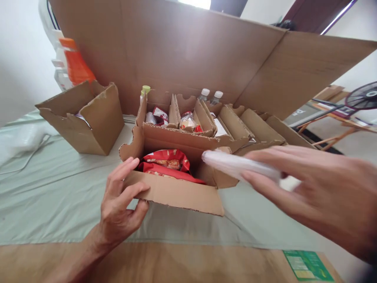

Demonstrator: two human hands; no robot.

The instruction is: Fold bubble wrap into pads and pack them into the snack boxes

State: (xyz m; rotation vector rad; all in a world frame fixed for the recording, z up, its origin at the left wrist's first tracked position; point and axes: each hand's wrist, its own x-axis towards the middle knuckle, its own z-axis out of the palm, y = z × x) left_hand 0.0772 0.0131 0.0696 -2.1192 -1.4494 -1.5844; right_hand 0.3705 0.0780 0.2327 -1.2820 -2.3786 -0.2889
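My left hand (125,204) pinches the front flap of an open cardboard box (179,194), thumb below and fingers on top. Inside that box lie red printed snack bags (167,163). To the right, my right hand (309,188) grips a flat, whitish, translucent plastic-wrapped packet (235,163) between thumb and fingers. The packet hovers over the box's right end and is blurred, so its contents cannot be made out. Behind the box stands a row of narrow cardboard bins (206,118) with small wrapped packages in some of them.
Another cardboard box (97,125) stands at the left, with an orange bottle (76,63) behind it. A tall cardboard panel (188,51) rises at the back, two white-capped bottles (210,95) before it. A green card (308,265) lies on the wooden edge. At far right is a fan (363,100).
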